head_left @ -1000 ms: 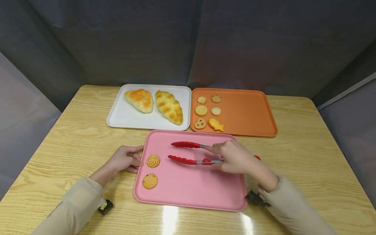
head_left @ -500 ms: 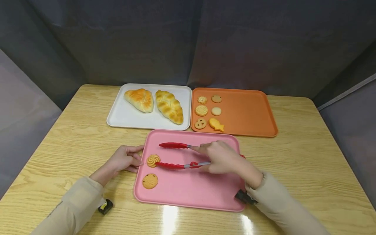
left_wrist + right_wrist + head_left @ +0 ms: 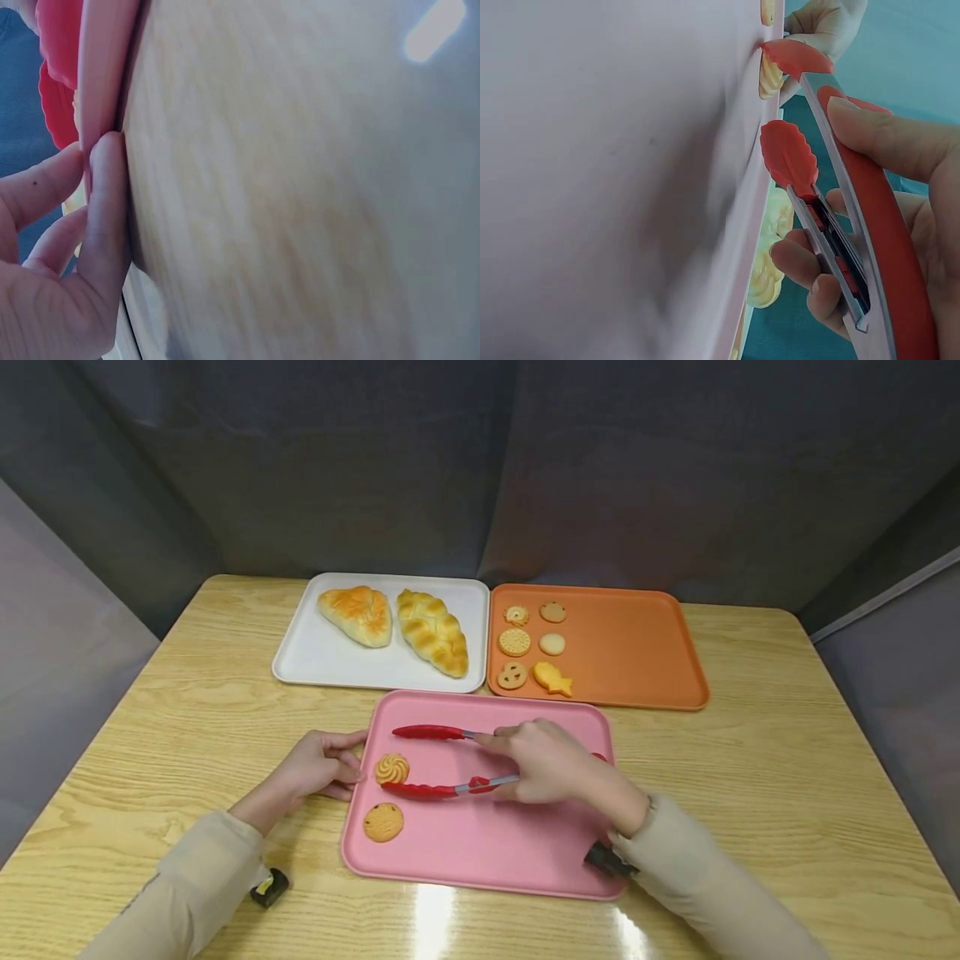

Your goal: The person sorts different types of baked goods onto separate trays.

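Observation:
My right hand (image 3: 551,764) holds red-tipped metal tongs (image 3: 881,240), thumb on one arm and fingers round the other. The tongs' tips stand spread over the pink tray (image 3: 480,852), either side of a swirl cookie (image 3: 392,769). Their near tip is right at that cookie's lower edge, the far tip a little above it. Just below lies a round cookie with dark chips (image 3: 383,822). At the tray's left edge, my left hand (image 3: 318,766) pinches the rim, thumb and fingers on both sides of it in the left wrist view.
Behind the pink tray, a white tray (image 3: 337,672) bears a triangular bread (image 3: 360,614) and a braided bread (image 3: 432,633). Beside it, an orange tray (image 3: 630,647) carries several small cookies on its left half, among them a fish-shaped one (image 3: 552,679). A dark curtain (image 3: 480,468) hangs behind the table.
My right hand has moved left with the tongs, bringing the spread tips from the tray's middle to around the swirl cookie. My left hand has stayed at the rim.

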A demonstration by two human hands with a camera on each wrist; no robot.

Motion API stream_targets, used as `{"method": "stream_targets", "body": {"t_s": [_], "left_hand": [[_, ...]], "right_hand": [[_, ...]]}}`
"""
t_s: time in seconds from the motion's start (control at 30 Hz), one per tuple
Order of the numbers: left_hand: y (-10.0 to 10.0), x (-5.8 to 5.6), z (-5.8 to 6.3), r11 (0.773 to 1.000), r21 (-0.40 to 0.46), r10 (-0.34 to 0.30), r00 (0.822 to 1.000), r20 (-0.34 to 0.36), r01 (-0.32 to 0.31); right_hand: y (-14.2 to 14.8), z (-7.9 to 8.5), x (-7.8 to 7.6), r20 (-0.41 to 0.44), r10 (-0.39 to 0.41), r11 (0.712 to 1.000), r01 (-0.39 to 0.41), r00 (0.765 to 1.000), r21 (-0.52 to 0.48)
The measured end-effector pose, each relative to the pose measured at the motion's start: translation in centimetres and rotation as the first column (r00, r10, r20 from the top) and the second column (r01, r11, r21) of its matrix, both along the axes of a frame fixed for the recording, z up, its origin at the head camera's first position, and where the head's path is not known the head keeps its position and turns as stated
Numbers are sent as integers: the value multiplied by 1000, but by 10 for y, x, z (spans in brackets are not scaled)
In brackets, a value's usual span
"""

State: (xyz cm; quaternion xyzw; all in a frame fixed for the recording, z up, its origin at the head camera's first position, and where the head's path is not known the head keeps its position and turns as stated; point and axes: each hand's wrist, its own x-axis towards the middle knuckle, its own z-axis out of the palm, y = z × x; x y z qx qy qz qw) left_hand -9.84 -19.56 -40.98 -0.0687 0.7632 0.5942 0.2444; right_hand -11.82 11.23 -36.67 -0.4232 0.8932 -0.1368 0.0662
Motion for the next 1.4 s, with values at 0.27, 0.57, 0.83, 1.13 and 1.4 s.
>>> {"method": "stream_targets", "body": {"t_s": [0.27,0.57,0.83,1.13,1.4], "left_hand": [[0,0,0,1000,2,3,1000,5,-3],[0,-1,1,1000,-3,2,1000,3,-2],[0,-1,1,1000,-5,2,1000,3,-2],[0,-1,0,1000,2,-4,1000,3,4],[0,0,2,1000,10,-7,1000,-2,7]], "right_hand": [[-4,0,-1,11,4,1000,-4,1000,7],[-5,-1,0,6,37,999,-37,999,-14],[-5,0,2,-14,60,998,-60,998,-36],[-2,-1,3,6,55,997,-54,998,-61],[5,3,3,-26,48,997,-49,999,-67]]}}
